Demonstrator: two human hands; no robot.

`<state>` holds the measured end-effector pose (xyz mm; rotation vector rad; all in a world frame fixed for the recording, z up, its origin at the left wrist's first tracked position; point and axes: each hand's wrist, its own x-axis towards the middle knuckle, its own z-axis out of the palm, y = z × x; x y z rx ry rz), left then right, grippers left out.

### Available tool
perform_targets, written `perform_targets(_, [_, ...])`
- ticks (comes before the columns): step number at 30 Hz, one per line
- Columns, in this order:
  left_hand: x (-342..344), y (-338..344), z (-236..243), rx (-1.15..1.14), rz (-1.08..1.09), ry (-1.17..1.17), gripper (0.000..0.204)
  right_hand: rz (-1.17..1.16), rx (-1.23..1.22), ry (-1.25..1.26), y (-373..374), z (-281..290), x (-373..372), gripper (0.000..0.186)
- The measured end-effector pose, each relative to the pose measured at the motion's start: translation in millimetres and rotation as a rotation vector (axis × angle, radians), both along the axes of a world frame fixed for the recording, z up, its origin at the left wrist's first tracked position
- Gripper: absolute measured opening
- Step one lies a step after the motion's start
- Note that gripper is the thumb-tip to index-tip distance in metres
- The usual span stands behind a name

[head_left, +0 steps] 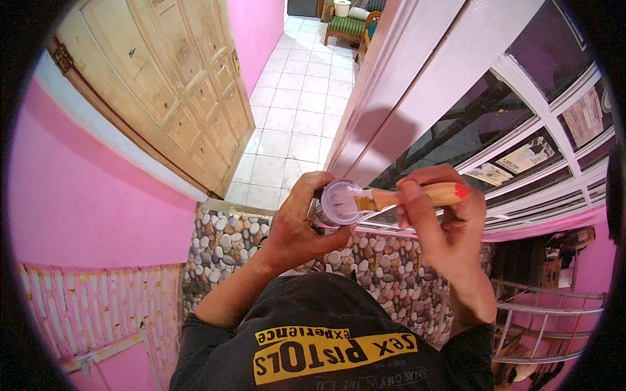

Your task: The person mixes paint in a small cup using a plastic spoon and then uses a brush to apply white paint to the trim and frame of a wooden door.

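1. You are holding a small round can of pale lilac paint (340,202) just in front of the pale pink painted window frame post (417,78), over the pebble-patterned wall base.
2. Your left hand (301,218) is wrapping around the can from the left, its fingers curling tightly about the can's side and underside so the open top is facing you.
3. You are dipping the bristles of a wooden-handled flat paintbrush with a red-tipped handle end (411,195) into the can, the handle running out to the right of the can.
4. Your right hand (443,225) is pinching the brush handle, thumb lying across the front and fingers closing behind it.
5. To the right of the can, a white-barred window with dark panes (535,124) is curving away.
6. Below the can, the band of multicoloured pebble cladding (391,274) is spreading across the low wall.
7. Left of the can, a cream panelled wooden door (182,91) is standing open against a bright pink wall (85,202), with a white tiled floor (293,111) stretching beyond it.
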<state>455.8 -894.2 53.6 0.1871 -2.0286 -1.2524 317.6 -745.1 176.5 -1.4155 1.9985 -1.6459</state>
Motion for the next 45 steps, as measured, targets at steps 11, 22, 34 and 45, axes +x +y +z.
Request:
perform_targets(11, [-6,17,0,0.023,0.039,-0.020,0.069,-0.140,-0.098,-0.526,20,-17,-40,0.021])
perform_targets(22, [-2,27,5,0.080,0.042,-0.033,0.067,-0.017,-0.149,-1.087,39,-61,-55,0.025])
perform_targets(34, [-6,8,-18,0.082,0.017,-0.060,0.072,0.009,-0.377,-1.165,41,-36,-50,0.022])
perform_targets(45, [17,-17,-15,0.098,-0.038,0.089,0.064,-0.009,-0.802,-0.047,16,190,-52,0.028])
